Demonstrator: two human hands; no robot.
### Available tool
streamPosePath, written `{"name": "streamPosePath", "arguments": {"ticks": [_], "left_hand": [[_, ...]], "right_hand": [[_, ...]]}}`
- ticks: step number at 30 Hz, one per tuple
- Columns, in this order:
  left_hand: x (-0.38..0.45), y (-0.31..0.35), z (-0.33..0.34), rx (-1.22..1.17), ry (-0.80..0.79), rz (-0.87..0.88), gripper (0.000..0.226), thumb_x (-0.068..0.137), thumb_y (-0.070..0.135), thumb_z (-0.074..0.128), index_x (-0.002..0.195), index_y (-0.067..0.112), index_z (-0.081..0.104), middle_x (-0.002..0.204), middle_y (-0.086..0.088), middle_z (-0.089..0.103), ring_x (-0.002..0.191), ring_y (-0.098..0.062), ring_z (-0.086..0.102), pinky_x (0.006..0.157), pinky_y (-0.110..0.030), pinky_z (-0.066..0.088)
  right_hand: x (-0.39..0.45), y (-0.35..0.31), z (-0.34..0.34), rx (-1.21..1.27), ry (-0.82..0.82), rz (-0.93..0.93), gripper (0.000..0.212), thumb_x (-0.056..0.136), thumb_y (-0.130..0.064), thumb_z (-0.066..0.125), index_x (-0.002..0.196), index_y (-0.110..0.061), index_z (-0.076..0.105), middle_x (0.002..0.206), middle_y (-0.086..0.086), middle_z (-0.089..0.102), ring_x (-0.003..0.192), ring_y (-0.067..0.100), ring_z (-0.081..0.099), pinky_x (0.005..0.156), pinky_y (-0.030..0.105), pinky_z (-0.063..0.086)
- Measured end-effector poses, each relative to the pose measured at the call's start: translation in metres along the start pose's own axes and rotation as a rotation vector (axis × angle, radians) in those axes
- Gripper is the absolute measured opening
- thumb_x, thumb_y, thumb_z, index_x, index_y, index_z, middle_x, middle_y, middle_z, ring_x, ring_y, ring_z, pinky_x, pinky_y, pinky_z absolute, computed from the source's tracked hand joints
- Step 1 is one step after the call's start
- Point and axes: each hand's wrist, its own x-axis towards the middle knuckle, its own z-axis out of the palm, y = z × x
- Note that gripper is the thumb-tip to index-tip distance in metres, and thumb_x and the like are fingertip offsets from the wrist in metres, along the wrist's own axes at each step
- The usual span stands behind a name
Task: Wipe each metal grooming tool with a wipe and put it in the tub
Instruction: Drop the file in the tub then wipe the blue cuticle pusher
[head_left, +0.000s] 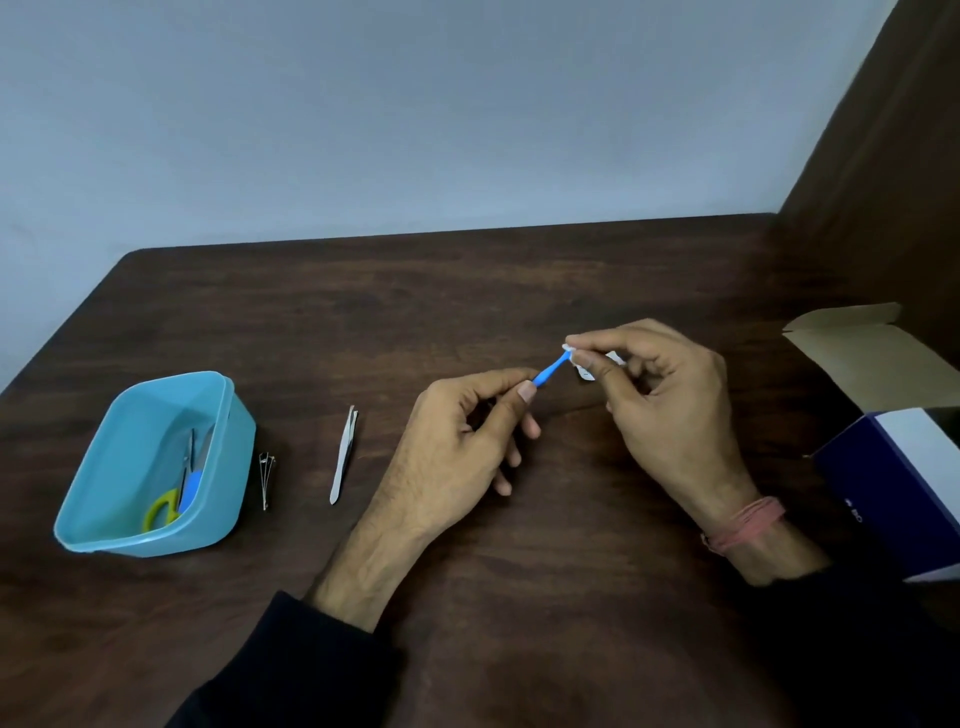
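I see my left hand (470, 415) pinching the blue handle of a small tool (551, 370), held above the desk (467, 291). My right hand (660, 384) pinches a white wipe (587, 364) around its far tip. The tool could slip from so light a pinch and drop. Tweezers (343, 454) and a nail clipper (266, 480) lie waiting beside the blue tub (228, 457), easily missed.

Two bare forearms in dark sleeves reach forward over the table. The left hand (462, 431) is turned palm inward, thumb and forefinger pinched together at the tips, the other fingers curled loosely beneath. The right hand (660, 395) is raised a little higher, its thumb and forefinger also pinched, with a pink thread band round the wrist
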Motion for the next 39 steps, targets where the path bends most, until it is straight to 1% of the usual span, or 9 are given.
{"name": "streamPosePath", "arguments": {"ticks": [5, 8, 12, 18, 21, 25, 28, 35, 39], "left_hand": [[0.0020, -0.0012, 0.0001, 0.002, 0.002, 0.010, 0.023, 0.114, 0.022, 0.064, 0.125, 0.032, 0.082, 0.080, 0.002, 0.076, 0.061, -0.011, 0.063, 0.045, -0.029, 0.055], [0.0021, -0.0017, 0.0001, 0.004, 0.001, 0.013, 0.023, 0.114, 0.022, 0.064, 0.125, 0.031, 0.082, 0.080, 0.002, 0.076, 0.061, -0.011, 0.063, 0.045, -0.029, 0.055], [0.0023, -0.0024, -0.0001, -0.011, 0.005, 0.007, 0.023, 0.114, 0.022, 0.065, 0.128, 0.028, 0.082, 0.080, 0.001, 0.076, 0.060, -0.012, 0.063, 0.044, -0.029, 0.055], [0.0026, -0.0020, -0.0008, 0.004, 0.010, 0.006, 0.024, 0.114, 0.023, 0.064, 0.132, 0.025, 0.081, 0.079, 0.001, 0.076, 0.060, -0.011, 0.063, 0.045, -0.030, 0.056], [0.0017, -0.0004, -0.0010, 0.002, 0.008, 0.009, 0.024, 0.114, 0.022, 0.064, 0.128, 0.029, 0.082, 0.078, 0.001, 0.076, 0.060, -0.011, 0.062, 0.044, -0.029, 0.055], [0.0017, -0.0002, -0.0011, 0.017, 0.014, -0.009, 0.024, 0.114, 0.024, 0.065, 0.132, 0.025, 0.081, 0.078, 0.001, 0.077, 0.060, -0.012, 0.063, 0.045, -0.029, 0.055], [0.0001, 0.0008, -0.0013, 0.026, 0.004, -0.006, 0.025, 0.114, 0.025, 0.065, 0.134, 0.024, 0.080, 0.080, 0.001, 0.077, 0.060, -0.011, 0.063, 0.045, -0.029, 0.056], [-0.0004, 0.0015, -0.0021, 0.041, -0.083, 0.004, 0.033, 0.118, 0.019, 0.056, 0.148, 0.020, 0.069, 0.097, 0.007, 0.078, 0.067, -0.008, 0.065, 0.047, -0.027, 0.054], [-0.0002, 0.0026, -0.0026, 0.053, -0.101, 0.016, 0.036, 0.118, 0.014, 0.052, 0.149, 0.021, 0.068, 0.096, 0.009, 0.075, 0.069, -0.007, 0.062, 0.048, -0.026, 0.054]], "right_hand": [[0.0002, -0.0024, 0.0006, -0.041, -0.005, -0.042, 0.012, 0.099, -0.013, 0.084, 0.105, -0.022, 0.089, 0.096, -0.014, 0.077, 0.062, 0.018, 0.062, 0.059, 0.036, 0.049], [-0.0019, -0.0039, 0.0014, -0.059, -0.030, -0.064, 0.011, 0.100, -0.014, 0.084, 0.107, -0.021, 0.088, 0.097, -0.011, 0.076, 0.059, 0.013, 0.056, 0.056, 0.023, 0.041], [-0.0006, -0.0057, 0.0006, -0.062, 0.034, -0.072, 0.010, 0.099, -0.016, 0.085, 0.106, -0.022, 0.088, 0.094, -0.011, 0.076, 0.059, 0.019, 0.056, 0.056, 0.029, 0.044], [-0.0021, -0.0030, 0.0013, -0.021, 0.048, -0.029, 0.007, 0.096, -0.020, 0.089, 0.103, -0.022, 0.088, 0.089, -0.016, 0.080, 0.047, 0.020, 0.051, 0.055, 0.025, 0.041], [-0.0039, -0.0065, 0.0012, -0.064, -0.009, -0.100, 0.007, 0.096, -0.017, 0.088, 0.103, -0.019, 0.088, 0.095, -0.013, 0.079, 0.049, 0.017, 0.049, 0.057, 0.017, 0.039], [-0.0024, -0.0063, -0.0001, -0.099, 0.011, -0.088, 0.008, 0.099, -0.016, 0.085, 0.106, -0.019, 0.087, 0.095, -0.013, 0.077, 0.055, 0.016, 0.054, 0.057, 0.021, 0.042], [-0.0047, -0.0075, 0.0019, -0.119, -0.019, -0.125, 0.009, 0.100, -0.012, 0.083, 0.106, -0.018, 0.087, 0.098, -0.009, 0.076, 0.060, 0.007, 0.055, 0.061, 0.012, 0.038], [-0.0024, -0.0079, 0.0017, -0.121, 0.047, -0.098, 0.008, 0.101, -0.016, 0.082, 0.107, -0.019, 0.087, 0.094, -0.014, 0.072, 0.058, 0.010, 0.053, 0.061, 0.013, 0.037], [0.0002, -0.0056, 0.0005, -0.090, 0.058, -0.046, 0.009, 0.099, -0.018, 0.085, 0.106, -0.022, 0.088, 0.091, -0.016, 0.074, 0.055, 0.018, 0.053, 0.058, 0.018, 0.039]]}}
